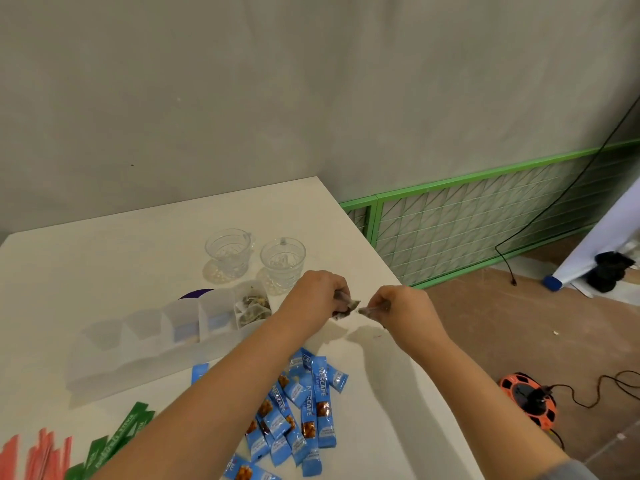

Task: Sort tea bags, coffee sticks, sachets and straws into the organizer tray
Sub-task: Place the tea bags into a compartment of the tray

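A translucent white organizer tray (pixel 114 362) lies on the white table, its right end compartment filled with tea bags (pixel 252 306). Just right of that end, my left hand (pixel 317 294) is shut on a tea bag (pixel 348 306), and my right hand (pixel 398 304) pinches another small tea bag (pixel 366 310) close beside it. Both hands hover a little above the table. A heap of blue coffee sticks (pixel 298 410) lies near me. Green sachets (pixel 114 441) and red sachets (pixel 38 459) lie at the front left.
Two clear glass cups (pixel 228 252) (pixel 282 259) stand behind the tray. The table's right edge (pixel 415 341) drops to a brown floor with an orange cable reel (pixel 530 398) and cords. A green wire fence (pixel 485 223) runs along the grey wall.
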